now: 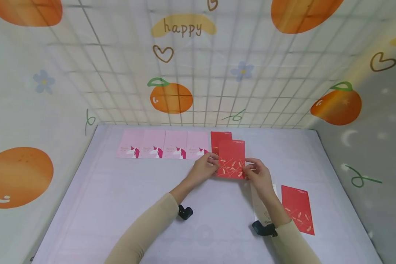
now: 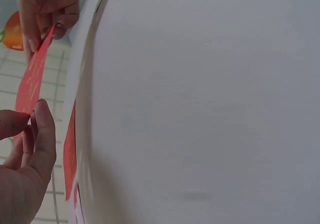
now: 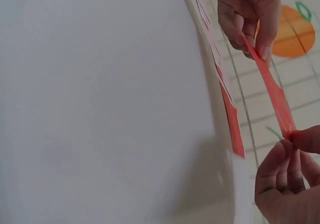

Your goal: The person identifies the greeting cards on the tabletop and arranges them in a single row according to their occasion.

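Around the middle of the head view, just right of centre, a red card is in the air, pinched at its lower left edge by the left hand and at its lower right edge by the right hand. It hides much of a second red card lying behind it on the desk. The small print on the held card is too fine to read. A white card, lower right of centre, is partly covered by the right hand and forearm, so its full outline cannot be told. A third red card, at lower right, has its lower left part hidden by that arm. The left hand overlaps a corner of the rightmost pink card.

In both wrist views the held card shows as a narrow strip, and the hands are cut off by the frame edges.

Counted: three red cards, one white card, and four pink cards in a row left of centre. Five printed oranges show in the head view, three of them cropped by its edges.
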`<state>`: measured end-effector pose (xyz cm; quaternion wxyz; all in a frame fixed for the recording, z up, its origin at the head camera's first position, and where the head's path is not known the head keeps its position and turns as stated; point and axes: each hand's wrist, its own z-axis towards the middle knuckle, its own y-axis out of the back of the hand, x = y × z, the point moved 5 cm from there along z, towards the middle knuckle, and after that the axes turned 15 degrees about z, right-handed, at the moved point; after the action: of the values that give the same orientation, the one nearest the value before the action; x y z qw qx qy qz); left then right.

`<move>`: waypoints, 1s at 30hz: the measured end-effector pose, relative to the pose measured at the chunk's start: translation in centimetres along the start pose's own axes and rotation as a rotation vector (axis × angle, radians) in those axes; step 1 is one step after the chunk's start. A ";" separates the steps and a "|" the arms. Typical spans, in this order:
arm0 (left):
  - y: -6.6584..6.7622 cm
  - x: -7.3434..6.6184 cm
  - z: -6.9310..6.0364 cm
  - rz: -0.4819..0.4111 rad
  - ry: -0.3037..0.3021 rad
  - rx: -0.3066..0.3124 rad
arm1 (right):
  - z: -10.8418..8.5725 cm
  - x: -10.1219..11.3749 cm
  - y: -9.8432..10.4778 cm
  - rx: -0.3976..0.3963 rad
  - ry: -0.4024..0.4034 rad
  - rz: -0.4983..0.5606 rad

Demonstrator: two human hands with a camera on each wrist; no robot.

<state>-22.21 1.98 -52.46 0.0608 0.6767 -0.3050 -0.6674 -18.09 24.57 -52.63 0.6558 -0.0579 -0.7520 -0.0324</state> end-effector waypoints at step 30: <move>-3.8 -3.1 8.2 0.176 0.105 0.028 | 9.5 1.1 5.2 -0.100 -0.067 -0.193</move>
<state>-28.42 9.21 -52.50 0.1255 0.6820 -0.3691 -0.6188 -26.94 30.99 -52.95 0.6205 -0.0189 -0.7730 -0.1308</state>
